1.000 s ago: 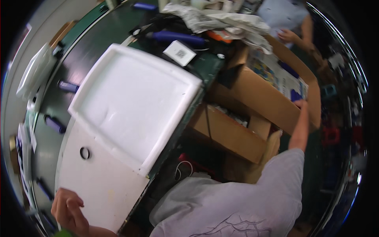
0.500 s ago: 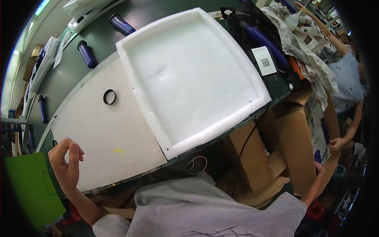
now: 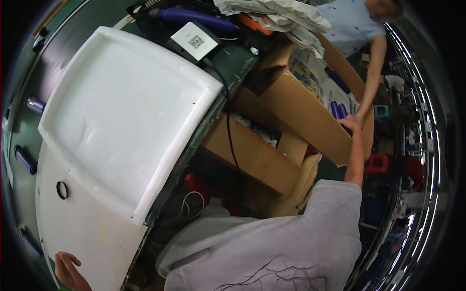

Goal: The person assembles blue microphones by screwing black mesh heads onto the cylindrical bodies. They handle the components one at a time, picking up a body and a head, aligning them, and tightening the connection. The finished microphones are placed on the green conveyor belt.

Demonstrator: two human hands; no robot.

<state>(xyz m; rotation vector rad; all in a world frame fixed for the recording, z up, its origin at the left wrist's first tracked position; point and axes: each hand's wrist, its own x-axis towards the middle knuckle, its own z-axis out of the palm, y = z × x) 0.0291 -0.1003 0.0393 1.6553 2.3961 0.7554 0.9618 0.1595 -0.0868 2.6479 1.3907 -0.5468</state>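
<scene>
My right hand [image 3: 351, 124] reaches into an upright cardboard box [image 3: 296, 109] and closes around a pair of short purple tubes [image 3: 338, 110]; its fingertips are partly hidden. Another person's hand [image 3: 359, 116] is right beside it, inside the same box. Another purple tube [image 3: 337, 80] lies farther back on printed paper in there. Over the near left corner of the white board [image 3: 77, 213] hovers my left hand [image 3: 68, 269], fingers loosely curved and apart, nothing visible in them. A black ring [image 3: 62, 190] rests on that board.
A large white foam tray [image 3: 131, 111] sits on the green table. Dark blue tubes [image 3: 25, 160] lie beyond it. At the back are a white square device [image 3: 195, 41], a long blue tool [image 3: 194, 20] and crumpled wrapping. A black cable [image 3: 232, 140] hangs beside a lower carton [image 3: 252, 160].
My view has swung right, bringing the box toward the middle. My right hand, with the purple tubes, shows deeper in the box. The other person's hand has come close to mine.
</scene>
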